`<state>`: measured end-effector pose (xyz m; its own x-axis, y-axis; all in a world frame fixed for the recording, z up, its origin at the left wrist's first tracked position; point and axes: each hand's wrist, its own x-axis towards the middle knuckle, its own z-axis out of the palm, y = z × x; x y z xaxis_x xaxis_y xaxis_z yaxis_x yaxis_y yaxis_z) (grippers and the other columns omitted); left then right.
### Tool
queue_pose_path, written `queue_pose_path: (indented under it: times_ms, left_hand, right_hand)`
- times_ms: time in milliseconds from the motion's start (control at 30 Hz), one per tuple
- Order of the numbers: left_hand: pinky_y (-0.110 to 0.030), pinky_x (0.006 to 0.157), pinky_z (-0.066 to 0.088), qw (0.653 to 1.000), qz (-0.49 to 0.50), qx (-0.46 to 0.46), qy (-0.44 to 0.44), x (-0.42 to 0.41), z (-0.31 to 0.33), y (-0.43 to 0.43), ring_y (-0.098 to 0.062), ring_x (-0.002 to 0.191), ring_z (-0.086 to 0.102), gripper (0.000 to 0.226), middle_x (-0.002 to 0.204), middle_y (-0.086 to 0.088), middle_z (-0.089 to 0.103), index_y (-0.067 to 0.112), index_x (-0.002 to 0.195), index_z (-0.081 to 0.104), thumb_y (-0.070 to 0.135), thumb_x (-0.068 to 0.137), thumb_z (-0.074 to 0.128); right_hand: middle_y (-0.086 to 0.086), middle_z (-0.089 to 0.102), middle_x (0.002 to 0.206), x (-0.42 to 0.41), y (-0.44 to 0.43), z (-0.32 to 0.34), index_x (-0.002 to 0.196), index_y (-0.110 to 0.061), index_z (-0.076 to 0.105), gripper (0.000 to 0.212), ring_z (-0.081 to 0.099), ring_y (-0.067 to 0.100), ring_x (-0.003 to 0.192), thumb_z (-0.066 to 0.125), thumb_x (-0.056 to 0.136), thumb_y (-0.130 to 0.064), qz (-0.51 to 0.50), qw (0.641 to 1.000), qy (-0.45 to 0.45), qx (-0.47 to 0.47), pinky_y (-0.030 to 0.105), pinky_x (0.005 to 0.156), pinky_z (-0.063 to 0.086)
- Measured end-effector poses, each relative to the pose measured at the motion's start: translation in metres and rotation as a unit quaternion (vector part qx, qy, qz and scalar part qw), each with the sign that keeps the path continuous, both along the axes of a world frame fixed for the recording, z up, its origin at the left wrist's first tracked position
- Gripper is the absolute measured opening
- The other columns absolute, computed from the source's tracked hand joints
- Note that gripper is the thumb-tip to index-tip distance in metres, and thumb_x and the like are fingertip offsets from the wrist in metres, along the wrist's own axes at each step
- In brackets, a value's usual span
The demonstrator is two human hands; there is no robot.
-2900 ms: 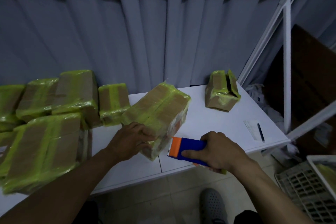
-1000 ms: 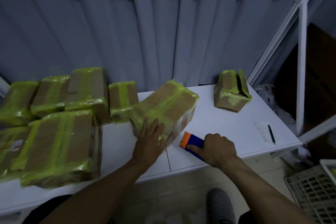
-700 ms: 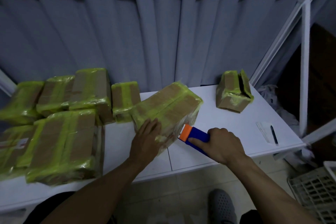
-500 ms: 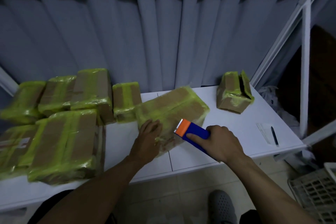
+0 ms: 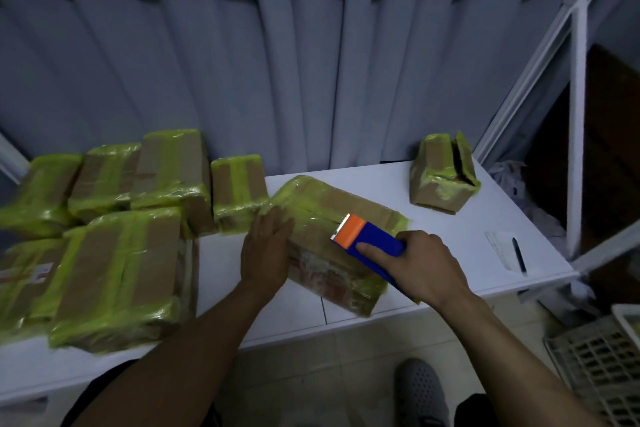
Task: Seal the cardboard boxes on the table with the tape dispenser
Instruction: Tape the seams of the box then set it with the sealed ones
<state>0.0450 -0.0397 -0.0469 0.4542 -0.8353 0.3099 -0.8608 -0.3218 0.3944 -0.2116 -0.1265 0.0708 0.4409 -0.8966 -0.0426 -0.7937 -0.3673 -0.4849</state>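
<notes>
Left hand (image 5: 265,253) lies flat, fingers spread, pressing the near-left side of the centre box (image 5: 332,236). Right hand (image 5: 424,265) is clenched around the blue-and-orange tape dispenser (image 5: 363,241), whose orange end rests on that box's top. The box lies flat on the white table (image 5: 433,229) before a grey curtain (image 5: 277,80). Left of it, six taped boxes (image 5: 117,274); far right of it, one small torn box (image 5: 443,177). Eight in all.

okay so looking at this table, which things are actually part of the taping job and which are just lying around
Part of the job:
tape dispenser in the right hand
box being taped, under the left hand
stacked taped boxes
small box at the back

Lying about:
pen on a paper slip
plastic crate on the floor
</notes>
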Motion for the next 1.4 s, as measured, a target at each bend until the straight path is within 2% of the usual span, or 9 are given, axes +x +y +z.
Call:
queue_pose_path:
  times_ms: [100, 300, 500, 667, 733, 800, 933, 1200, 1400]
  left_hand:
    - [-0.051, 0.086, 0.053, 0.992, 0.064, -0.036, 0.1, -0.019, 0.019, -0.009, -0.032, 0.13, 0.036, 0.036, 0.143, -0.008, 0.041, 0.021, 0.13, 0.058, 0.022, 0.094, 0.06]
    - [-0.048, 0.116, 0.027, 0.984, -0.007, 0.125, 0.127, -0.084, 0.023, -0.026, -0.027, 0.147, 0.01, 0.075, 0.159, 0.0, 0.016, 0.033, 0.149, 0.029, 0.064, 0.085, 0.054]
    - [-0.036, 0.122, 0.009, 0.968, -0.161, 0.145, 0.13, -0.082, 0.028, -0.035, -0.023, 0.148, 0.004, 0.056, 0.159, -0.003, 0.02, 0.027, 0.142, 0.045, 0.049, 0.093, 0.059]
    - [-0.029, 0.123, -0.007, 0.941, -0.309, 0.056, 0.128, -0.044, 0.027, -0.043, 0.02, 0.138, -0.005, 0.044, 0.149, 0.019, 0.034, 0.023, 0.141, 0.053, 0.033, 0.099, 0.058]
    - [-0.04, 0.124, 0.011, 0.955, -0.287, 0.014, 0.076, -0.044, 0.023, -0.046, -0.005, 0.147, 0.019, 0.04, 0.149, 0.007, 0.046, 0.024, 0.136, 0.059, 0.035, 0.1, 0.045]
    - [-0.043, 0.106, 0.042, 0.964, -0.255, -0.006, 0.08, -0.063, 0.029, -0.042, -0.017, 0.124, 0.048, 0.037, 0.127, 0.003, 0.062, 0.025, 0.116, 0.07, 0.037, 0.094, 0.044]
    - [-0.031, 0.099, 0.044, 0.966, -0.256, 0.037, 0.021, -0.102, 0.023, -0.024, -0.011, 0.113, 0.052, 0.072, 0.121, 0.012, 0.062, 0.032, 0.122, 0.067, 0.084, 0.074, 0.051]
    - [-0.028, 0.098, 0.047, 0.959, -0.266, 0.073, 0.062, -0.063, 0.026, -0.025, -0.015, 0.121, 0.05, 0.066, 0.131, 0.006, 0.059, 0.025, 0.125, 0.068, 0.064, 0.073, 0.06]
    - [-0.023, 0.111, 0.038, 0.938, -0.275, 0.122, 0.172, -0.015, 0.028, -0.018, -0.003, 0.131, 0.045, 0.061, 0.146, 0.011, 0.049, 0.026, 0.137, 0.06, 0.012, 0.081, 0.08]
  right_hand:
    - [-0.003, 0.065, 0.066, -0.004, -0.007, 0.004, 0.073, -0.019, 0.061, 0.07, 0.065, 0.014, 0.06, 0.058, 0.072, -0.089, -0.031, 0.999, -0.017, -0.004, 0.031, 0.058, 0.055]
    - [-0.006, 0.064, 0.074, -0.014, -0.02, -0.001, 0.08, -0.023, 0.057, 0.063, 0.064, 0.013, 0.065, 0.056, 0.077, -0.086, -0.072, 0.997, 0.001, -0.019, 0.029, 0.058, 0.053]
    - [-0.006, 0.064, 0.076, -0.018, -0.023, 0.001, 0.081, -0.023, 0.058, 0.064, 0.064, 0.014, 0.065, 0.055, 0.077, -0.087, -0.087, 0.996, 0.004, -0.02, 0.027, 0.057, 0.05]
    - [-0.006, 0.062, 0.076, -0.015, -0.022, 0.005, 0.083, -0.023, 0.058, 0.066, 0.062, 0.012, 0.065, 0.055, 0.076, -0.089, -0.082, 0.996, 0.021, -0.023, 0.025, 0.053, 0.043]
    - [-0.006, 0.062, 0.076, -0.013, -0.022, 0.004, 0.081, -0.024, 0.056, 0.065, 0.062, 0.012, 0.065, 0.054, 0.076, -0.089, -0.081, 0.996, 0.025, -0.033, 0.026, 0.053, 0.043]
    - [-0.006, 0.062, 0.077, -0.013, -0.023, 0.003, 0.081, -0.024, 0.056, 0.065, 0.062, 0.012, 0.066, 0.053, 0.077, -0.088, -0.083, 0.995, 0.027, -0.038, 0.026, 0.054, 0.043]
    - [-0.005, 0.062, 0.078, -0.013, -0.024, 0.005, 0.082, -0.023, 0.057, 0.065, 0.062, 0.014, 0.068, 0.054, 0.078, -0.088, -0.092, 0.995, 0.032, -0.025, 0.027, 0.054, 0.043]
    - [-0.006, 0.062, 0.072, -0.014, -0.019, 0.001, 0.075, -0.022, 0.057, 0.063, 0.062, 0.012, 0.064, 0.058, 0.078, -0.085, -0.065, 0.998, 0.013, -0.009, 0.027, 0.055, 0.046]
    - [-0.009, 0.063, 0.069, -0.016, -0.014, 0.002, 0.077, -0.026, 0.059, 0.05, 0.063, 0.005, 0.062, 0.067, 0.078, -0.075, 0.038, 0.997, -0.042, 0.044, 0.015, 0.055, 0.043]
